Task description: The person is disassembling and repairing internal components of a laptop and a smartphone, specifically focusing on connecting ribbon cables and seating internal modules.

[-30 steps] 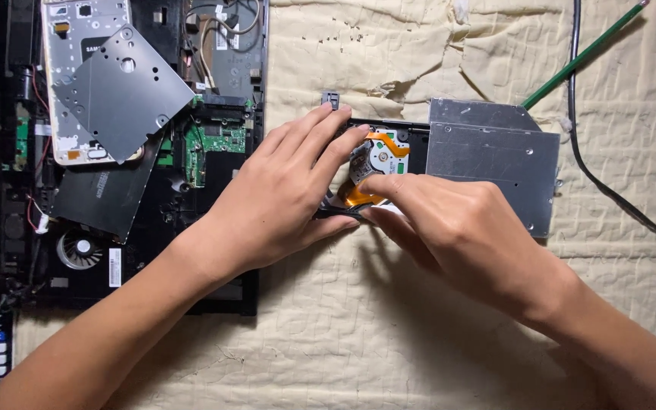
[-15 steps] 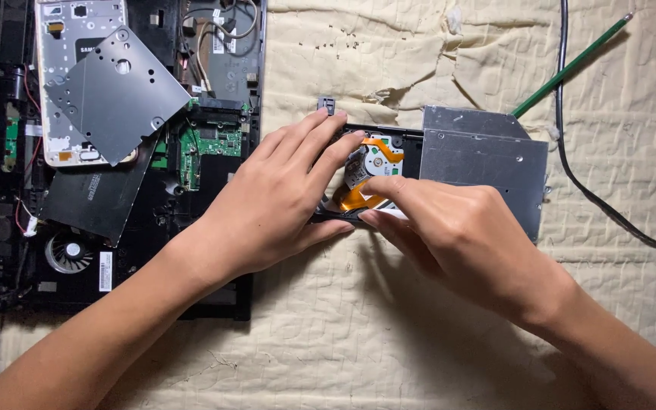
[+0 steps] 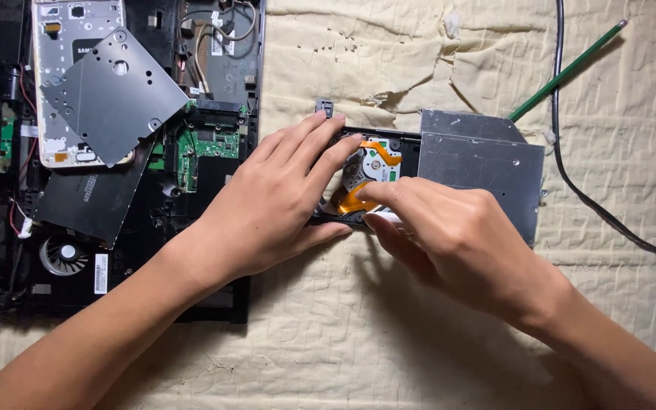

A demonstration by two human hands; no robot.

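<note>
We see a disc drive [image 3: 480, 163] lying on a cream quilted cloth [image 3: 358, 61], just right of an opened laptop [image 3: 115, 152]. Our left hand [image 3: 267, 205] presses flat on the drive's pulled-out tray, fingers spread and not clenched. Our right hand [image 3: 449, 235] pinches the tray's near edge beside an orange ribbon cable [image 3: 354, 199]. A green pencil [image 3: 567, 72] lies beyond the drive.

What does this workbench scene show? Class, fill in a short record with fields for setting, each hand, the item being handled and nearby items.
Setting: cream quilted cloth
Left hand: fingers resting on the optical drive
Right hand: fingertips at the drive's exposed inside, by the orange ribbon cable
Drive: grey metal casing, tray part open
Nearby: opened laptop, loose grey metal plate, green pencil, black cable
</note>
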